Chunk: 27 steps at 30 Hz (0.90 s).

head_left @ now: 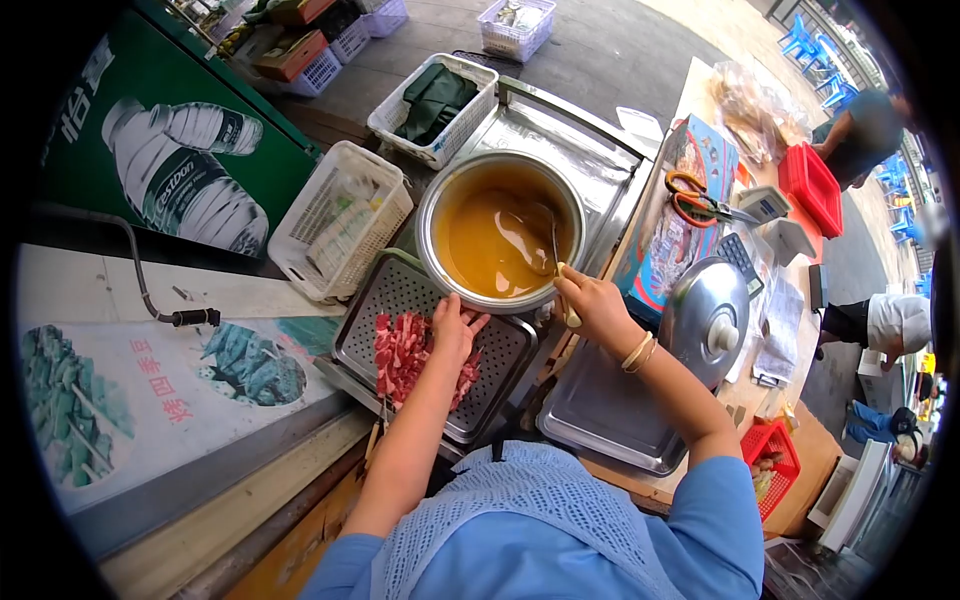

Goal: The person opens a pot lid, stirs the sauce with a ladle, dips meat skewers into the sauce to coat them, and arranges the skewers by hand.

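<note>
I had the right hand [597,308] clamped around the pale handle of a metal utensil [554,243], its lower end hidden in the orange-brown liquid [480,245] of a round, silver metal pot [425,225]. The left hand [452,335], fingers spread apart, touched the pot's near side, its forearm crossing above raw red meat [397,350] on a rectangular perforated metal tray [500,385]. That pot stood just beyond the tray. I saw a white plastic basket [375,245] to its left and a domed silver lid [698,305] to its right.
</note>
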Each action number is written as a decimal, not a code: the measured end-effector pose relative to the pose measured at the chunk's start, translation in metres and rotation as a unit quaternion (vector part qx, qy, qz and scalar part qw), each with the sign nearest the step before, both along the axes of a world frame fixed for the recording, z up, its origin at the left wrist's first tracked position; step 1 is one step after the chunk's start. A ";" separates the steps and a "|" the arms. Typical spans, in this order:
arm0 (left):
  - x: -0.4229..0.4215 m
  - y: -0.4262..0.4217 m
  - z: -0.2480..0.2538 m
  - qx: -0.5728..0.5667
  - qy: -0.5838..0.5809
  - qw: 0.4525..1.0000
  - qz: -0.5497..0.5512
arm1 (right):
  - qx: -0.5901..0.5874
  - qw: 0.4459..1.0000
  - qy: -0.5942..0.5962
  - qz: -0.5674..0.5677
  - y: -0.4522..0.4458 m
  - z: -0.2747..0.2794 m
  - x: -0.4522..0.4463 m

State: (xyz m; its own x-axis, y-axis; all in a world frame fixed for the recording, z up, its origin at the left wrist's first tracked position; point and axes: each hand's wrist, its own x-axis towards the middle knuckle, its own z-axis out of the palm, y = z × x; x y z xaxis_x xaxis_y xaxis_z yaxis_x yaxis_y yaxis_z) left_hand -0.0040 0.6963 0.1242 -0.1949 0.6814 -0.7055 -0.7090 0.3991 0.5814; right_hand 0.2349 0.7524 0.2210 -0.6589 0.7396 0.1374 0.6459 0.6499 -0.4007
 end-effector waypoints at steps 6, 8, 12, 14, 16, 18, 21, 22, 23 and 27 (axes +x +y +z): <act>0.003 -0.001 -0.003 0.000 -0.008 1.000 0.016 | -0.058 0.988 0.133 -0.060 -0.029 0.024 -0.005; 0.002 -0.002 -0.004 0.011 -0.007 1.000 0.011 | -0.073 0.979 0.177 -0.077 -0.034 0.019 -0.013; 0.003 -0.003 -0.006 0.012 -0.004 1.000 0.014 | -0.090 0.966 0.235 -0.052 -0.034 -0.013 -0.033; 0.003 -0.003 -0.002 0.015 -0.003 1.000 0.013 | -0.064 0.963 0.257 -0.038 -0.030 -0.026 -0.049; 0.002 -0.002 -0.003 0.013 -0.003 1.000 0.009 | -0.044 0.968 0.245 -0.033 -0.021 -0.033 -0.062; 0.001 -0.001 -0.004 0.009 -0.001 1.000 0.005 | 0.020 0.976 0.215 -0.040 -0.007 -0.037 -0.067; 0.003 -0.002 -0.005 0.019 0.007 1.000 0.006 | 0.059 0.991 0.122 0.007 0.007 -0.046 -0.057; 0.004 -0.002 -0.005 0.013 0.002 1.000 0.010 | 0.099 0.993 0.045 0.043 0.010 -0.051 -0.052; 0.002 -0.001 -0.004 0.009 -0.002 1.000 0.015 | 0.097 0.994 0.017 0.046 0.013 -0.056 -0.045; 0.001 -0.003 -0.010 0.011 0.003 1.000 0.011 | 0.090 0.996 0.000 0.014 0.005 -0.034 -0.015</act>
State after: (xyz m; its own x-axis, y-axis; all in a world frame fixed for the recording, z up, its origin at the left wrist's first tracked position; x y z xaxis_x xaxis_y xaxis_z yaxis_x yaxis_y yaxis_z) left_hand -0.0031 0.6931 0.1144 -0.2141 0.6923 -0.6892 -0.7137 0.3708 0.5942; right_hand 0.2202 0.7579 0.1866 -0.6786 0.6846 0.2663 0.6264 0.7287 -0.2769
